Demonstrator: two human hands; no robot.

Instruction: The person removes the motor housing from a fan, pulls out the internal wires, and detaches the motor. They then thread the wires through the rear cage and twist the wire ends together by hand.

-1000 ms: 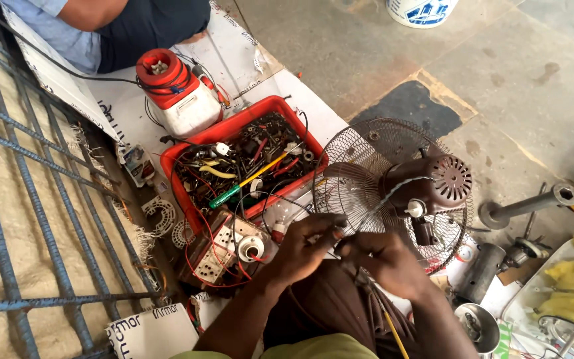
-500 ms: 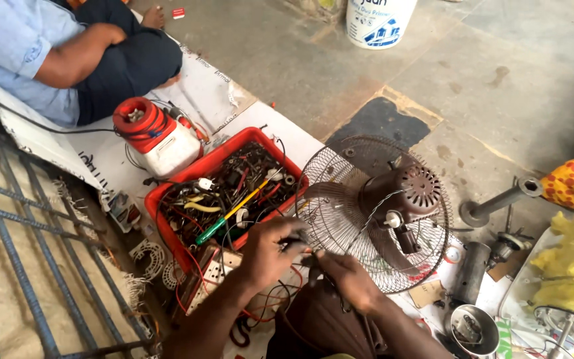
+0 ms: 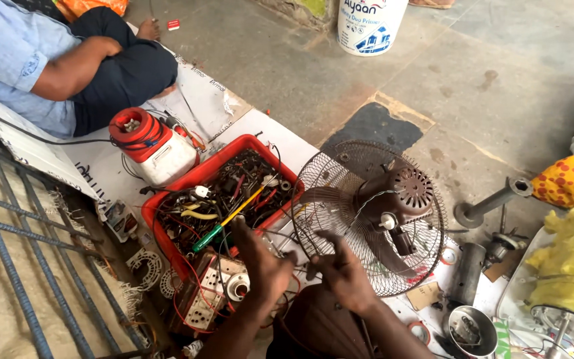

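Left hand (image 3: 260, 266), fingers spread, beside red parts tray (image 3: 167, 209). Right hand (image 3: 343, 269), fingers loosely apart, touching fan guard (image 3: 327, 173). Nothing gripped.

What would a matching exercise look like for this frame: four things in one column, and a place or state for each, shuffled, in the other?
Things:
1. red tray
2. fan motor
3. white bucket
4. screwdriver with green and yellow handle

Places or states:
A. stands at the top edge of the view, on the floor
B. lies inside the tray, on the tangle of wires
C. sits against the wire fan guard
D. full of wires and small parts

Pairs: 1-D, 2-C, 3-A, 4-B
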